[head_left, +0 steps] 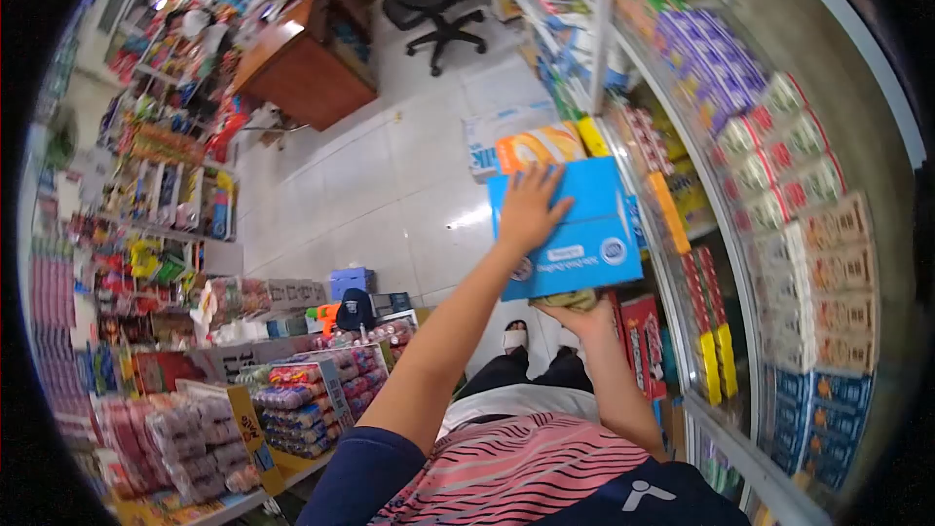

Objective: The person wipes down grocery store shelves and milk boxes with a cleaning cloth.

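My left hand (532,206) lies with its fingers spread across the top of a blue carton box (584,234) with white print and round logos. Close to the box's near edge, my right hand (582,319) is closed around a crumpled greenish cloth (570,300), partly hidden under that edge. Just beyond the blue box sit an orange-and-white package (541,148) and a white carton with blue lettering (483,144).
Stocked glass-fronted shelves (696,273) run along my right side. To my left, racks hold bundled goods (292,409). Further off stand a wooden desk (302,63) and a black office chair (429,5) on the tiled floor (390,170).
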Demonstrator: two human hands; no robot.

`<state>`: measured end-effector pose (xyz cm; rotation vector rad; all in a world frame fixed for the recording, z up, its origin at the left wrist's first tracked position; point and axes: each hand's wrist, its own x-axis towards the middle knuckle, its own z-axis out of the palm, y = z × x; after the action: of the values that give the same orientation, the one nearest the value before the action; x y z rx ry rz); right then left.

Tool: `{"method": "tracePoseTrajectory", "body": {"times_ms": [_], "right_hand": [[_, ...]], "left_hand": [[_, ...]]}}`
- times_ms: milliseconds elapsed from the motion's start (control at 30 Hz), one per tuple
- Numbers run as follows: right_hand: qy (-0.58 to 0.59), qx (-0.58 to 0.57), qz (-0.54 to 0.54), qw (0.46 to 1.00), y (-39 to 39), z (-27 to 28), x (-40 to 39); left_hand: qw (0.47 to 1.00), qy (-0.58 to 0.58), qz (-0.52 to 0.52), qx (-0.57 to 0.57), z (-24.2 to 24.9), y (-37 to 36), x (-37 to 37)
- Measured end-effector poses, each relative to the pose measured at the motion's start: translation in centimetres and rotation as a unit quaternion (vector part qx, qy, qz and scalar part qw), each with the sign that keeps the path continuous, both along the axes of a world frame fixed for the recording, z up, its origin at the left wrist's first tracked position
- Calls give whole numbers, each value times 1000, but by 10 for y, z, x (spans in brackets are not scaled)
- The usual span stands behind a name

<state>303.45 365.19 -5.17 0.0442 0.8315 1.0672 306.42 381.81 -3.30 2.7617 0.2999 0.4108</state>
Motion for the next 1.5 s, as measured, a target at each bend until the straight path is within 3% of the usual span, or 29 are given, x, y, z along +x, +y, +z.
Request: {"method": "tracePoseTrajectory", "body": {"times_ms": [100, 200, 633, 1167, 1500], "right_hand": [[0, 36, 41, 998, 3, -17, 8], [71, -30, 92, 993, 10, -19, 16], [-45, -131, 122, 983, 35, -133, 12], [-88, -154, 118, 977, 8, -167, 31], [-115, -175, 34, 977, -5, -168, 34]], "left_hand": [[1000, 14, 6, 4, 2, -1, 1], [1000, 12, 9, -11, 4, 0, 0], [999, 45, -1, -18, 6, 5, 4], [1000, 24, 1, -13, 5, 3, 2], [1000, 17, -7, -15, -8, 9, 2]]}}
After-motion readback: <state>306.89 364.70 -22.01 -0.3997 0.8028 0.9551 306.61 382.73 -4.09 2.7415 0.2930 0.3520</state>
